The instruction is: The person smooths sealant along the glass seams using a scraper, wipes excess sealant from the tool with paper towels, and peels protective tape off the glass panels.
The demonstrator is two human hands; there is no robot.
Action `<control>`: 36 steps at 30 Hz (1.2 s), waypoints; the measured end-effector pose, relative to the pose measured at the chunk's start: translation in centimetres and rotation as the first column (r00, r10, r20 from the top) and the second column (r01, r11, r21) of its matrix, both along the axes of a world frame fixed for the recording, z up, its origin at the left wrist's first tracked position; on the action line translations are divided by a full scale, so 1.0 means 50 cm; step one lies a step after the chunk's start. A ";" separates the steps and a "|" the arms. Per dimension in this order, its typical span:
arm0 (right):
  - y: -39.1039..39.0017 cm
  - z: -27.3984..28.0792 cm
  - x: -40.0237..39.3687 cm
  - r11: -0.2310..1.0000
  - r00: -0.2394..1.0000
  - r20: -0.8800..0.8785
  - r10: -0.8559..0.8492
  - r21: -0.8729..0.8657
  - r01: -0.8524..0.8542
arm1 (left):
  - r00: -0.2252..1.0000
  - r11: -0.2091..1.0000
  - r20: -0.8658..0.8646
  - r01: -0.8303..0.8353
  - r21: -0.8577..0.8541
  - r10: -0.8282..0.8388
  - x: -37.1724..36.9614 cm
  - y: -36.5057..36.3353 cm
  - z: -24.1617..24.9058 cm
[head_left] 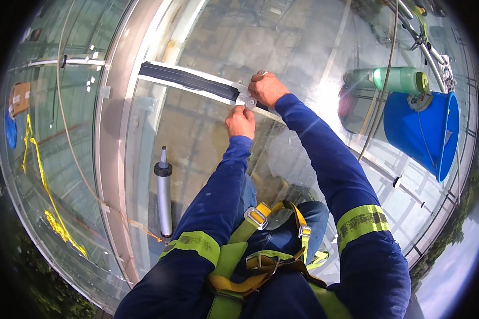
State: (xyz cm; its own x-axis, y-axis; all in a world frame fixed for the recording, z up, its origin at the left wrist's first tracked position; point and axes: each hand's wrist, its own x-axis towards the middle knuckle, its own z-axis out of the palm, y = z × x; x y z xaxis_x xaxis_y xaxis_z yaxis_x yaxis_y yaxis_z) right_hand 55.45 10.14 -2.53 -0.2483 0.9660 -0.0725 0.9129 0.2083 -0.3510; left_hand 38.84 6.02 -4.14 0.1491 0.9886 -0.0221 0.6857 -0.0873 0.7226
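Observation:
My left hand (240,123) is closed, fingertips pinched at the lower edge of a small, pale, see-through plate with round marks (245,100). From the upper right, my right hand (269,89) is closed on the same plate, with a ring on one finger. The plate lies over the end of a black strip (189,80) that runs between white edges along a seam in the glass. Left of my left arm, a caulking gun (164,199) with a silver barrel and a grey nozzle lies on the glass.
Glass panels (298,40) spread all around, with a wide metal beam (112,159) at left. At right, a blue bucket (418,130) lies beside a green bottle (396,81). A rope (384,90) crosses nearby. Yellow webbing (42,170) and a cardboard box (20,99) are far left.

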 end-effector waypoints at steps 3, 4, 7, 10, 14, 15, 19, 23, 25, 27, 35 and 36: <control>-0.027 0.018 -0.004 0.998 1.000 -0.006 0.020 0.056 -0.019 | 0.998 1.000 0.055 -0.030 -0.003 0.030 0.000 -0.001 -0.007; -0.028 0.017 -0.004 0.998 1.000 0.009 0.030 0.053 -0.030 | 0.998 1.000 0.050 -0.030 -0.007 0.030 0.000 -0.002 -0.006; -0.015 0.025 -0.012 0.998 0.997 0.052 0.057 0.029 -0.059 | 0.998 0.999 0.049 -0.033 0.004 0.033 0.000 -0.002 -0.011; -0.002 0.030 -0.019 0.997 0.994 0.076 0.082 -0.007 -0.082 | 0.999 1.000 0.034 -0.030 0.004 0.030 -0.001 0.000 -0.011; 0.000 0.031 -0.021 0.996 0.994 0.062 0.086 -0.034 -0.084 | 0.997 0.999 0.064 -0.037 -0.007 0.038 0.000 -0.002 -0.013; -0.001 0.027 -0.022 0.996 0.995 0.056 0.080 -0.051 -0.078 | 0.998 0.999 0.057 -0.032 -0.008 0.032 -0.001 -0.003 -0.013; -0.004 0.017 -0.028 0.999 0.998 0.044 0.039 -0.029 -0.037 | 0.998 0.999 0.050 -0.032 0.003 0.032 -0.002 -0.003 -0.014; -0.008 0.012 -0.026 0.997 1.000 -0.005 -0.011 -0.079 0.011 | 0.996 0.994 0.060 -0.061 -0.088 0.066 -0.003 -0.006 -0.012; -0.013 0.013 -0.028 0.997 0.999 -0.029 -0.014 -0.073 0.012 | 0.988 0.988 0.110 -0.094 -0.120 0.108 -0.003 -0.009 -0.012; -0.027 0.015 -0.033 1.000 0.999 -0.044 0.005 -0.010 -0.005 | 0.977 0.984 0.152 -0.135 -0.115 0.152 -0.003 -0.011 -0.014; -0.022 0.014 -0.059 0.999 0.966 0.253 -0.043 -0.014 0.048 | 0.946 0.970 0.214 -0.234 -0.063 0.242 -0.030 -0.006 -0.031; -0.021 0.015 -0.061 0.998 0.954 0.297 -0.043 -0.037 0.056 | 0.938 0.964 0.223 -0.259 -0.059 0.266 -0.023 -0.006 -0.012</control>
State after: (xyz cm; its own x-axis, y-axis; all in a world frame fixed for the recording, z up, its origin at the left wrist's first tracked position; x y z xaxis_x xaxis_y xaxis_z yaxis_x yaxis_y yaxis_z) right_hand 52.40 9.06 -1.79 -0.1611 0.9707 -0.1784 0.9860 0.1505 -0.0716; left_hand 37.68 5.74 -4.73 -0.1115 0.9927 -0.0467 0.4988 0.0965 0.8613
